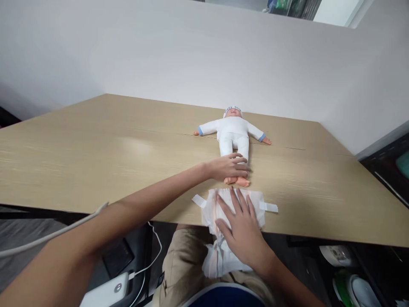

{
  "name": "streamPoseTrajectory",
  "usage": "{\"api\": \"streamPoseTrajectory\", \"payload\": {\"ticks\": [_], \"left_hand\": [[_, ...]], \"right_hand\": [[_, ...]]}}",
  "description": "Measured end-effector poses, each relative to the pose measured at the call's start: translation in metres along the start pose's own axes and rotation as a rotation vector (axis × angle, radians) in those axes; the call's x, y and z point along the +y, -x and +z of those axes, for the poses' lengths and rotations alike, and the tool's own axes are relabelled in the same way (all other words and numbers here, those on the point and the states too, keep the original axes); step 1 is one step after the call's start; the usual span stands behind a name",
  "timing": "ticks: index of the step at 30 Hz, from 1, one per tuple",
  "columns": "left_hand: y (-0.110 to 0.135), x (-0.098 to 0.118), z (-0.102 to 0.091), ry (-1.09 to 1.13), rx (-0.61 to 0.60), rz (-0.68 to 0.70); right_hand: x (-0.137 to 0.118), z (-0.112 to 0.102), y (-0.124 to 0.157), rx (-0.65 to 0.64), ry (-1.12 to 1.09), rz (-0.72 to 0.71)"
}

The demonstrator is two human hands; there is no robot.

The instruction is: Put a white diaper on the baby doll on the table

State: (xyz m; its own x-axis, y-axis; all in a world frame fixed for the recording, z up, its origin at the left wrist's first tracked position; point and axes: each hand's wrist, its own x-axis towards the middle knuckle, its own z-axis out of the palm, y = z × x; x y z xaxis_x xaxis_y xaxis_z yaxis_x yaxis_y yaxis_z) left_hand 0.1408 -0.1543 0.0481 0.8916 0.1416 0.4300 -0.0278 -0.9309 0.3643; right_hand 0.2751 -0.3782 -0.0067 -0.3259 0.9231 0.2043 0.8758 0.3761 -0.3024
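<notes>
A baby doll in a white suit and cap lies on its back on the wooden table, arms spread, feet toward me. My left hand reaches across and wraps around the doll's lower legs just above its bare feet. An opened white diaper with side tabs lies at the table's near edge, half hanging over toward my lap. My right hand rests flat on the diaper, fingers spread.
A white wall rises behind the table. A white cable runs under my left arm to a white device and a dark phone on the floor side. Bowls and dishes sit low at the right.
</notes>
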Motion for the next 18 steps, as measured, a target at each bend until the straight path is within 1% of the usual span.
{"api": "streamPoseTrajectory", "payload": {"ticks": [2, 4, 7, 9, 12, 15, 18], "left_hand": [[-0.003, 0.002, -0.002, 0.002, 0.018, -0.028], [-0.005, 0.004, -0.005, -0.014, -0.008, -0.07], [-0.013, 0.008, -0.018, -0.003, -0.004, -0.09], [-0.021, 0.011, -0.032, 0.014, 0.0, -0.091], [-0.036, 0.013, -0.061, 0.059, -0.006, -0.123], [-0.048, 0.01, -0.089, 0.095, 0.015, -0.164], [-0.054, 0.005, -0.107, 0.101, 0.048, -0.185]], "right_hand": [[0.001, 0.001, -0.003, -0.002, -0.015, -0.001], [0.003, 0.002, -0.007, 0.005, -0.029, 0.0], [0.006, 0.002, -0.016, 0.006, -0.043, -0.005], [0.009, 0.0, -0.024, -0.01, -0.051, -0.011], [0.015, -0.003, -0.042, -0.042, -0.062, -0.027], [0.024, -0.004, -0.066, -0.061, -0.066, -0.04], [0.035, -0.003, -0.097, -0.06, -0.05, -0.023]]}}
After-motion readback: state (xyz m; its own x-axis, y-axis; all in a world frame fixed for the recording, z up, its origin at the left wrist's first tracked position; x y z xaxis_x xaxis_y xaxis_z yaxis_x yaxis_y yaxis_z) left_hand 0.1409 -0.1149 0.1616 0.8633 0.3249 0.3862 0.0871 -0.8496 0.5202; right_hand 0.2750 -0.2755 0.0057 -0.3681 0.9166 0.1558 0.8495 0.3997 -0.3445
